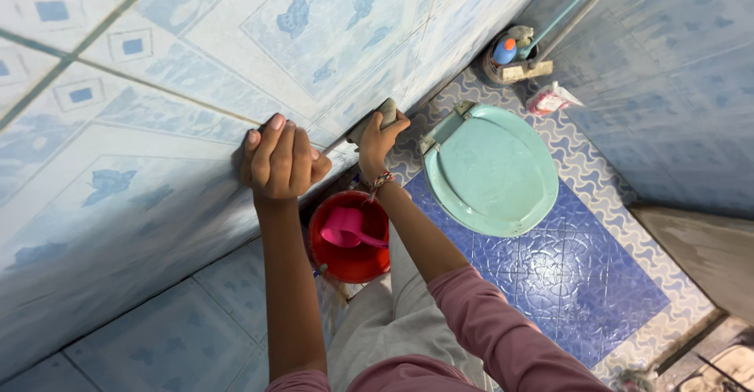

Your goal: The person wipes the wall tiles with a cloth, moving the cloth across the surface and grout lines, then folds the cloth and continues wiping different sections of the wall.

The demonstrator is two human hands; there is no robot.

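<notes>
Scrubbing pad pressed to a tiled bathroom wall

The right hand grasps a greyish rectangular pad, its grip wrapped round the lower end, holding it against the blue-patterned wall. The left hand holds nothing, fingers curled, resting on the wall nearby. Below stands a red bucket with a pink scoop.

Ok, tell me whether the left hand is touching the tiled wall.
Touching. The head view shows the left hand with its fingers pressed flat against the tiled wall, no gap visible.
</notes>
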